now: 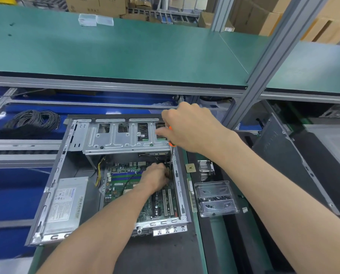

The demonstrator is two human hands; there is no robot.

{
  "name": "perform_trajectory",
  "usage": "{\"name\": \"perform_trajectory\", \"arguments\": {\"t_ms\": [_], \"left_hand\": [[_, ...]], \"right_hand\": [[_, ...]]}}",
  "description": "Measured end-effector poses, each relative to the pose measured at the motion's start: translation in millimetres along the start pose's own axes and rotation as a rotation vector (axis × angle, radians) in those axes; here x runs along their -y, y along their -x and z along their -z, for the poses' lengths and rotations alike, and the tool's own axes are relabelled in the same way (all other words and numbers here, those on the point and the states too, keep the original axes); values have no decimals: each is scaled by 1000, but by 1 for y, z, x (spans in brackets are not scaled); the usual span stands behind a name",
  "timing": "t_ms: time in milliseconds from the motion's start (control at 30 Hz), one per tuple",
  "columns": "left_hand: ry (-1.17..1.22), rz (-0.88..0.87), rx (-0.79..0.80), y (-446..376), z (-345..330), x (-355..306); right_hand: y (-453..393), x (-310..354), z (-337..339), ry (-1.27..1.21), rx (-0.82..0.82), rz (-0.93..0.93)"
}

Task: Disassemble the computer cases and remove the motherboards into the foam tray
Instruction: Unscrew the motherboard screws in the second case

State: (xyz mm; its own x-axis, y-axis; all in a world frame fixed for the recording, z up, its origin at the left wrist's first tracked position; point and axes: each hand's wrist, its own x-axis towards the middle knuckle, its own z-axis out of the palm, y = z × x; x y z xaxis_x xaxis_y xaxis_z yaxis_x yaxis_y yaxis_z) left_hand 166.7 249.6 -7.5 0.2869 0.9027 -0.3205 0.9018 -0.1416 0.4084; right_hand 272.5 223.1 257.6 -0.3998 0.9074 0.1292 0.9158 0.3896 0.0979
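Motherboard [125, 188] seated inside open case [52, 186]; right hand [193, 129] grips screwdriver [172, 155] upright at its far corner, left hand [156, 177] curled beside the tip, contents unclear; tip slip could gouge board.

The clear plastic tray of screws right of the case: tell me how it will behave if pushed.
The clear plastic tray looks thin and light, so it would probably slide easily on the mat. The loose dark screws in its shallow channel could rattle or spill if it tips.
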Motion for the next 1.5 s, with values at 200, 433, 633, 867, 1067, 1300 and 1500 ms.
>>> {"name": "perform_trajectory", "arguments": {"t_ms": [200, 433, 633, 867, 1067, 1300, 1500], "left_hand": [[-36, -16, 3, 1, 0, -1], [-54, -30, -63, 4, -3, -5], [-55, -22, -82, 4, -4, -10], [-21, 18, -76, 5, -3, -14], [14, 62, -78, 5, -4, -18], [38, 98, -71, 7, -4, -19], [42, 121, -59, 6, -2, -21]], "right_hand": [[-1, -6, 3, -226, 197, 160], [-1, -4, 2, 5, 33, 13], [-4, -7, 7, -219, 223, 192], [0, -4, 7, 5, 69, 21], [-3, 4, 11, -164, 225, 235], [0, 5, 9, 31, 66, 39], [-1, -2, 10, -205, 237, 223]]}}
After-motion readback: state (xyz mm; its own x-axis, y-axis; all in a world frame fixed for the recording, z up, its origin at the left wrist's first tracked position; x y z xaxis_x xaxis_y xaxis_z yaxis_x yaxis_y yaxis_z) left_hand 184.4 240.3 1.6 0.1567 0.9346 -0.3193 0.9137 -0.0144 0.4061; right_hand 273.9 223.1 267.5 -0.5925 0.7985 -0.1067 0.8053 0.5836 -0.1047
